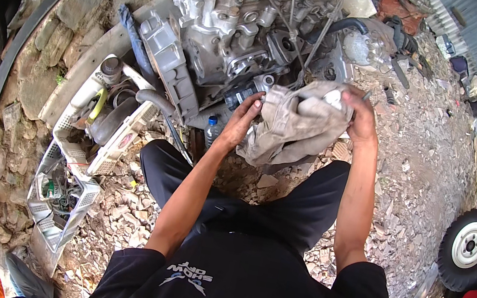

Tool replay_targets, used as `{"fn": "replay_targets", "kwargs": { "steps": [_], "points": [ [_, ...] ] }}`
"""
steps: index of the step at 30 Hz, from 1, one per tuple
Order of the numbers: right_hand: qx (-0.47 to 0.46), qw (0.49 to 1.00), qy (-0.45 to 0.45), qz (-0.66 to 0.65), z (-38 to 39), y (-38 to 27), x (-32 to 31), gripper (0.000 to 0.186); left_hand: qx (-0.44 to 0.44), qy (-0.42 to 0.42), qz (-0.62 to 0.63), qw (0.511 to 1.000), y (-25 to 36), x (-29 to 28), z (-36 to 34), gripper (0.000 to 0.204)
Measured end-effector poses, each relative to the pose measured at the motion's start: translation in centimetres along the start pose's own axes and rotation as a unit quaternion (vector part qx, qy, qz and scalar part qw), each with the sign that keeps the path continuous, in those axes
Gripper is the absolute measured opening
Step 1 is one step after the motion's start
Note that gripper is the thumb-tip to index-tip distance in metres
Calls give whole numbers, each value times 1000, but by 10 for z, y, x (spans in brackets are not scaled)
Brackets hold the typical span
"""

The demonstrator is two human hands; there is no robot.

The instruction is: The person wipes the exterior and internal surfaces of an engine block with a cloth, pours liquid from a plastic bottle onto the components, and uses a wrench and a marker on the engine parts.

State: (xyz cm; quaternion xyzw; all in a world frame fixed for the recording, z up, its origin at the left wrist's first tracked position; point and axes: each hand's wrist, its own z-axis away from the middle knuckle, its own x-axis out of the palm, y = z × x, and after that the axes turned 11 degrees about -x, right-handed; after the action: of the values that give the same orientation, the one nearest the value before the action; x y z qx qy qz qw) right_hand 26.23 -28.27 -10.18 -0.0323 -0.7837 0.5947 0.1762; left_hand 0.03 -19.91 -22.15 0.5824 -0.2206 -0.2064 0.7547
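A crumpled beige-grey rag is spread between my two hands above my knees. My left hand is closed at the rag's left edge, thumb up. Right beyond those fingertips is a black cylindrical part with a round metal end; whether my fingers touch it I cannot tell. My right hand pinches the rag's upper right corner. A thin dark tip pokes out beside its fingers, too small to name. Just past the rag stands a greasy metal engine, its lower right side partly covered by the cloth.
Left of the engine lie a grey plastic housing and a pale perforated bumper. A blue-capped bottle stands by my left forearm. Broken stone covers the ground. A wheel on a red vehicle is at right; a stone wall runs left.
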Motion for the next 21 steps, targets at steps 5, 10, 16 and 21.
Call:
{"fn": "replay_targets", "kwargs": {
  "steps": [5, 10, 16, 21],
  "points": [
    [30, 978, 170, -116, -4, -46, 12, 23, 116, 80, 52, 989, 40, 11, 2, 55],
    [-7, 966, 178, -187, -15, -57, 17, 19, 69, 56, -62, 994, 36, 4, -1, 72],
    [-4, 950, 204, -236, -27, -61, 27, 19, 150, 290, -39, 944, 9, 23, -2, 46],
    [-18, 931, 253, -262, -30, -60, 28, 23, -195, 135, 5, 971, -28, 17, 2, 77]
  ]
}}
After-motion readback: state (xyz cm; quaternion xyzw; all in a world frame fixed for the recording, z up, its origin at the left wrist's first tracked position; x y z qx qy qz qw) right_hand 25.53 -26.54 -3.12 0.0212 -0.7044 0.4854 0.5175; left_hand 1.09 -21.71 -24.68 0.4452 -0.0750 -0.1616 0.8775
